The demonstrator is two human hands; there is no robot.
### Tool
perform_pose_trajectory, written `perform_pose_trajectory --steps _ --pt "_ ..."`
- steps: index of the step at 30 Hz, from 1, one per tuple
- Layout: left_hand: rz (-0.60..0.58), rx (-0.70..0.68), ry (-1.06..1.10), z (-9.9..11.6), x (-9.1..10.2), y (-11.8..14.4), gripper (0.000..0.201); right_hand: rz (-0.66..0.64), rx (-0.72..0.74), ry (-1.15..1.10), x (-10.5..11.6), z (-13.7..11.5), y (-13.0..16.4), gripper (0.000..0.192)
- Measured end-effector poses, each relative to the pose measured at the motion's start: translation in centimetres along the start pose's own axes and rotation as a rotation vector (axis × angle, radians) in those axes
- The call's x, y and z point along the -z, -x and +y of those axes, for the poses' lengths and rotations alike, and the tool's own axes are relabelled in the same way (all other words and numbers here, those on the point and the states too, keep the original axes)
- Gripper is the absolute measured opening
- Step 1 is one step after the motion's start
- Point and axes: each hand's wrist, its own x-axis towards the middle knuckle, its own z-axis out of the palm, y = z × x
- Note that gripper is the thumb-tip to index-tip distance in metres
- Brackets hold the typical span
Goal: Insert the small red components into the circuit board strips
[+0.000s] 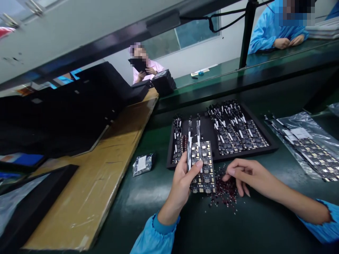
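My left hand (182, 178) is closed round a circuit board panel (205, 176), thumb on its face and fingers behind it. The panel is tilted up, and thin black and white strips (198, 132) stick out beyond its top. To the right, my right hand (245, 173) hovers at a loose pile of tiny dark red and pale pieces (225, 194). Its thumb and forefinger are drawn together over the pile, with the other fingers bent down. Whatever lies between those fingertips is too small to make out.
Behind my hands lies a black foam tray (250, 152) with several board panels. A clear bag (309, 123) with more boards lies right; a small silvery packet (143, 164) sits left. Cardboard (113, 169) and black foam pieces (71, 109) fill the left. Two people sit across the bench.
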Motion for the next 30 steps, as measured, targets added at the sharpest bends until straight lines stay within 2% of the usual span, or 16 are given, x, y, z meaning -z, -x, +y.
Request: perform_pose_trajectory --steps 6,16,22,30 --pt "-0.122 0.032 -0.113 -0.3 0.2 0.2 0.053 0.006 0.0 0.034 0.3 -0.6 0.1 0.034" --pt "-0.099 0.016 -0.121 -0.7 0.4 0.1 0.058 0.003 -0.044 -0.041 0.3 -0.2 0.1 0.034" --pt "-0.064 0.048 -0.095 -0.7 0.3 0.3 0.046 0.018 -0.054 -0.055 0.3 -0.4 0.3 0.03" --pt "-0.1 0.075 -0.164 -1.3 0.5 0.6 0.038 0.08 0.049 0.037 0.5 -1.1 0.3 0.023"
